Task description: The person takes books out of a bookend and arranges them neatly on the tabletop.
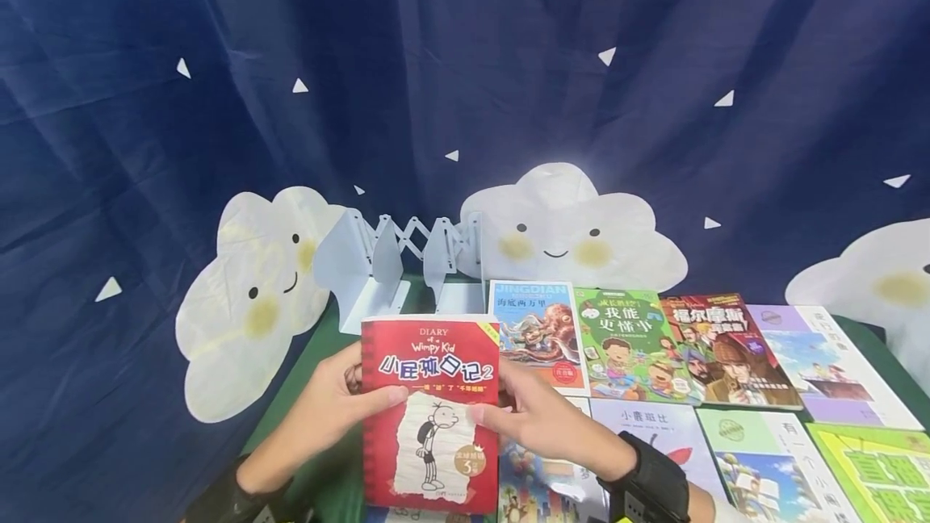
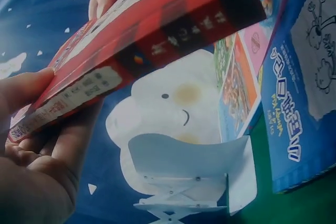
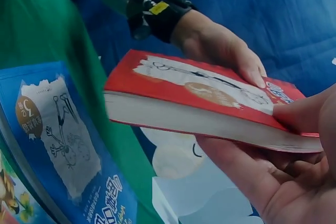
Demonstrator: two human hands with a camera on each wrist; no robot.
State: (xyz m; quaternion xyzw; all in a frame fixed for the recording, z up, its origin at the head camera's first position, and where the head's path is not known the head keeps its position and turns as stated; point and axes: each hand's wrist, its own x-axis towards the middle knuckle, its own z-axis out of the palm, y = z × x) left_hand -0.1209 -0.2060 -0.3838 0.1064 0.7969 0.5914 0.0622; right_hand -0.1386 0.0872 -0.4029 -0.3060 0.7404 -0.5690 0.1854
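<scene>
A red Diary of a Wimpy Kid book [image 1: 430,418] is held up, front cover facing me. My left hand [image 1: 337,394] grips its left edge, thumb over the cover and fingers behind. On the opposite edge my right hand [image 1: 541,414] grips it the same way. In the left wrist view the dark-banded spine of the book [image 2: 173,32] shows; in the right wrist view its white page edge faces the camera. Below it lies a blue book [image 3: 58,140] with a similar cartoon cover, mostly hidden in the head view.
Behind the red book stands a pale blue expandable bookend [image 1: 400,265]. Several books lie in rows to the right, among them an octopus-cover book [image 1: 541,337], a green book [image 1: 632,345] and a detective book [image 1: 730,349]. A dark blue curtain [image 1: 436,63] hangs behind the green tabletop [image 1: 327,370].
</scene>
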